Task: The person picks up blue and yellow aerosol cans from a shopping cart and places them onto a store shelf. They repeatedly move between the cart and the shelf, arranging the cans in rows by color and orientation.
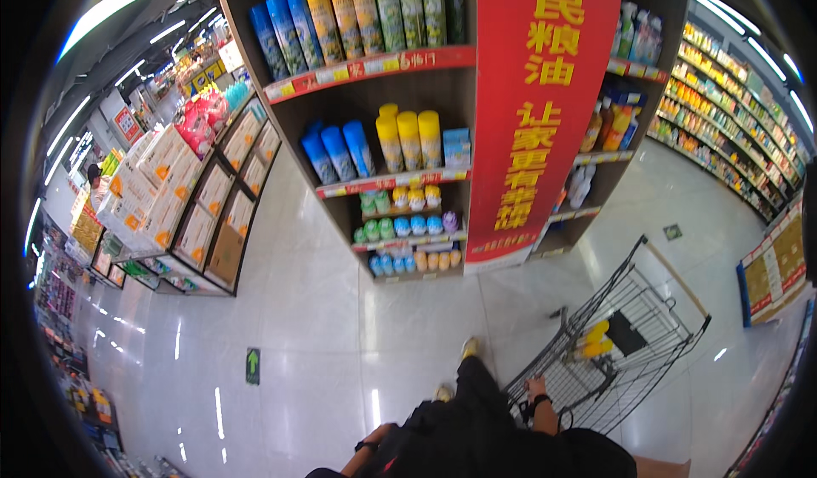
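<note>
My right hand (537, 387), with a dark band on the wrist, grips the near end of a wire shopping cart (638, 312). Several yellow-capped spray cans (593, 349) lie in the cart, close to a black panel (626, 332). A tan handle bar (678, 278) spans the cart's far end. Low beside my dark clothing is my left hand (382, 433), with a dark watch or band at its wrist. Its fingers are partly hidden, and nothing shows in it. Ahead stands a shelf unit (415, 76) bearing blue, yellow and green spray cans (344, 19).
A red banner (510, 159) with yellow writing covers the shelf unit's end. On the left, white cartons (159, 165) fill a low rack. Stocked shelves (727, 114) curve along the right, with a stacked display (772, 280) nearer. A green arrow marker (253, 366) lies on the tiled floor.
</note>
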Motion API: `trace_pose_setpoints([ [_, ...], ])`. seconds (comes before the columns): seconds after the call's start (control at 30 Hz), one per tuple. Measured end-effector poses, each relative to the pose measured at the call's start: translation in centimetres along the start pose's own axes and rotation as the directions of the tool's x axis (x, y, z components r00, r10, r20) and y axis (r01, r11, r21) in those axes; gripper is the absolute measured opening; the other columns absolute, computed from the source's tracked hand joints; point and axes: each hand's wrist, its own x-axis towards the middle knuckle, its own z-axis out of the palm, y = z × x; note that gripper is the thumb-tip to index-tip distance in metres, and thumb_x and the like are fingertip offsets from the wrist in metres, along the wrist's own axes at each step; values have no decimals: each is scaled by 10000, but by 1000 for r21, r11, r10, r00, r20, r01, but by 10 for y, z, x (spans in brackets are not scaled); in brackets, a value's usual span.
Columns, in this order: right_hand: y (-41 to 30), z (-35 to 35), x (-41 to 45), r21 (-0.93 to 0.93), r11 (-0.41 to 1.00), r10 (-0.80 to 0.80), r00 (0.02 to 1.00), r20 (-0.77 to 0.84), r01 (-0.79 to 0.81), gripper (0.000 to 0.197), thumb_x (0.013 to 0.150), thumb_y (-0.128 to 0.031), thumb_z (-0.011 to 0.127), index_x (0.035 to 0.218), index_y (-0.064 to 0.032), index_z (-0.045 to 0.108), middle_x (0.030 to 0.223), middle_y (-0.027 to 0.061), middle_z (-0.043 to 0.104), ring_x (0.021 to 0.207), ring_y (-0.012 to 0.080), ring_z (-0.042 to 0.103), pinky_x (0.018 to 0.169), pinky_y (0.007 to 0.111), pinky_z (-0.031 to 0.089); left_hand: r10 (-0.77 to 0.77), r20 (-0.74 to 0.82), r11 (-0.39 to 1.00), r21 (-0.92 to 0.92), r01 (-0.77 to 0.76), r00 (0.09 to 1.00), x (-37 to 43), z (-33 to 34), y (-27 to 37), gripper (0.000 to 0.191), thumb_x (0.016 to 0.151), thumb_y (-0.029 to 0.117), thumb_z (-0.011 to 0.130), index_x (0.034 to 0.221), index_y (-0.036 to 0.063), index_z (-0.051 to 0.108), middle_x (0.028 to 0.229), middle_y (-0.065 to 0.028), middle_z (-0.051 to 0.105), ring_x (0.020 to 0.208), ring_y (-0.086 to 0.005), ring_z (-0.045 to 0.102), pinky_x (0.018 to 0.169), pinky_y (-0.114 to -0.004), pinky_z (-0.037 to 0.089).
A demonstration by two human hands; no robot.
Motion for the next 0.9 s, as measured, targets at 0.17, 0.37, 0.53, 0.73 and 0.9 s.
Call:
trace_pose_setpoints([
  [0.17,42,-18,-15,93,993,-83,993,84,75,466,1009,-215,469,1461,-135,396,1336,156,542,1164,364,503,1059,561,362,-24,-35,1000,-22,23,999,-9,6,15,325,910,358,622,1088,98,700,1017,-175,722,969,-321,685,849,-423,538],
  [0.37,19,-26,-28,-194,955,-234,972,-36,222,408,1005,-283,460,1392,-155,476,1394,146,524,1269,404,483,1087,593,295,-24,-140,1000,15,26,990,67,-43,62,294,927,313,597,1075,77,691,994,-185,716,925,-337,683,814,-437,537],
  [0.53,-100,-2,-32,-471,784,-446,894,27,405,405,990,-284,484,1367,-137,486,1348,154,543,1229,399,505,1054,580,322,183,-201,957,261,-127,962,171,-123,134,270,942,276,576,1064,60,683,976,-194,711,889,-350,681,785,-450,537],
  [0.73,-170,-7,-48,-602,652,-549,835,44,461,404,971,-285,512,1337,-115,496,1294,162,566,1181,394,532,1013,564,354,666,-670,745,572,-343,328,104,-338,380,133,941,158,563,956,54,646,880,-184,669,813,-351,660,699,-447,517],
  [0.9,-190,-4,-66,-658,589,-598,801,36,469,404,956,-286,536,1312,-97,506,1248,170,585,1142,389,554,980,551,381,588,-547,503,824,-261,-596,-200,-403,576,303,815,-65,644,1108,-2,604,1072,-130,650,1034,-269,622,939,-371,471],
])
